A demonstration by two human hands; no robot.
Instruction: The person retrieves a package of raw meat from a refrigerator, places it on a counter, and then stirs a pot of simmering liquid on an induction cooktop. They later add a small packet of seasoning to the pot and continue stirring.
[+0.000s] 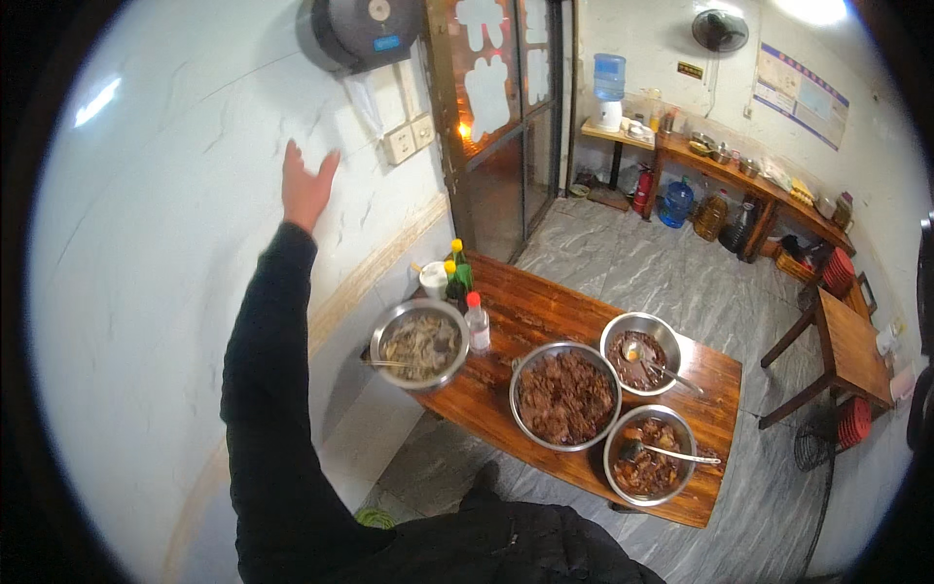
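My left hand [309, 186], in a dark sleeve, is raised in front of the white wall with its thumb and fingers apart, holding nothing. Nearest to it are a paper towel dispenser [360, 33] with paper hanging out and a wall socket [408, 140]. My right hand is out of view. Before me on a wooden table [496, 292] stand several steel bowls. One holds pale sliced food [422, 342], another a heap of dark brown meat-like food [565, 401]. Two more, with spoons in them, hold a dark sauce [636, 358] and brown chunks in liquid [646, 467].
Green bottles [460, 274], a clear red-capped bottle [477, 328] and a white tub [433, 279] stand by the wall. A glazed door [503, 131] is beyond. A water dispenser [607, 91], a side counter [730, 171] and a wooden stool [846, 339] are farther off.
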